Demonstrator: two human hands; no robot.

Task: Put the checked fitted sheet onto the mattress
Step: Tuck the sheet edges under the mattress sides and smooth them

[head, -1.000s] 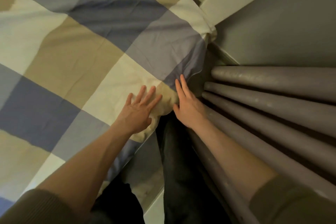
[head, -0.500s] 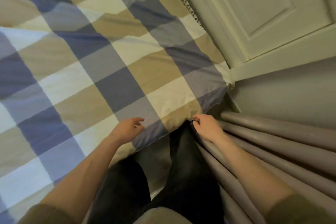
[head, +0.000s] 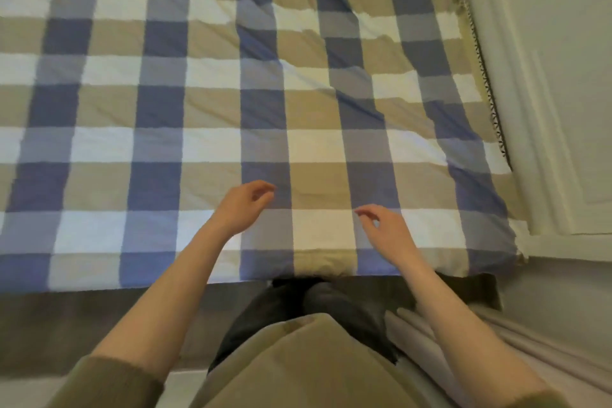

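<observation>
The checked fitted sheet (head: 205, 103) lies spread over the bed. Its near edge runs across just ahead of the person's legs, and its 3 o'clock edge sits close against a pale panelled door (head: 546, 109). The left hand (head: 243, 207) and right hand (head: 385, 228) hover near that front edge, each grip loosely curled and holding nothing. Grey curtain folds (head: 496, 341) crowd in at 4 o'clock.
</observation>
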